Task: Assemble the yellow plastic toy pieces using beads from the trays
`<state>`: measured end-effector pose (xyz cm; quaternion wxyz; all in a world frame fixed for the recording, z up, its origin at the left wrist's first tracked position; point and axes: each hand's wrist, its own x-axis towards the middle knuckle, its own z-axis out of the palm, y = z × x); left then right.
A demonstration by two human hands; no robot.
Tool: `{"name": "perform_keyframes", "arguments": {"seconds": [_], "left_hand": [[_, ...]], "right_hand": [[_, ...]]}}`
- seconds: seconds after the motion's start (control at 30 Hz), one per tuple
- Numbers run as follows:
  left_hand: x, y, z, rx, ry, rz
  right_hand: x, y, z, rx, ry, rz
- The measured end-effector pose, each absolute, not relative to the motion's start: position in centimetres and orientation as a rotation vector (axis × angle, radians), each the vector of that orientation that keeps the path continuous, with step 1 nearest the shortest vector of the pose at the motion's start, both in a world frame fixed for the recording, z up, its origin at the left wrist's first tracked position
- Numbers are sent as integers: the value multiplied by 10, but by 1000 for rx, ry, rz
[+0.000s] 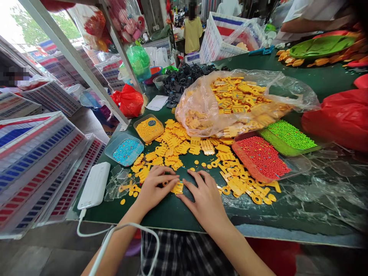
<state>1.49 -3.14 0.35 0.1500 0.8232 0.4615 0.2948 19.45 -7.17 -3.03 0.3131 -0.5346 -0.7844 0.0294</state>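
Note:
On the green tabletop in front of me lies a small yellow slotted plastic piece [178,187]. My left hand [156,187] grips its left side, thumb and fingers drawn together. From the right, my right hand [204,194] has its thumb and index fingertip against the piece's edge, with its other fingers spread. Just beyond both hands is a loose heap of similar yellow plastic pieces [172,143]. More yellow parts, among them rings and discs [244,184], are scattered right of my right hand.
Tubs of blue beads [126,151], yellow beads [149,128], red beads [261,157] and green beads [290,136] surround the heap. Behind is a plastic bag of yellow parts [238,96]. A cabled white power bank [94,186] sits left. Another person's arm [310,25] is far right.

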Motion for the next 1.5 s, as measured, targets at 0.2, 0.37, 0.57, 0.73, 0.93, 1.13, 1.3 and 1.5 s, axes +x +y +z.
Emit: {"name": "perform_keyframes", "arguments": {"seconds": [0.2, 0.37, 0.57, 0.73, 0.93, 1.13, 1.3, 1.5], "left_hand": [[-54, -8, 32, 2056, 2259, 1198], [-97, 30, 53, 2008, 2457, 698], [-63, 108, 74, 2324, 2127, 285], [-48, 160, 79, 2388, 1763, -7], [-45, 183, 72, 2405, 1507, -211], [-52, 185, 66, 2419, 1550, -225], [-60, 181, 67, 2445, 1688, -113], [-61, 162, 74, 2532, 1769, 138]], "right_hand": [[194, -71, -34, -1400, -2060, 74], [193, -70, -40, -1371, -2059, 24], [195, -68, -46, -1334, -2031, 16], [196, -68, -48, -1335, -1991, 26], [187, -62, -57, -1339, -1871, -27], [185, -64, -52, -1396, -1877, 51], [187, -68, -45, -1436, -1879, 116], [187, -72, -37, -1456, -1897, 107]]}}
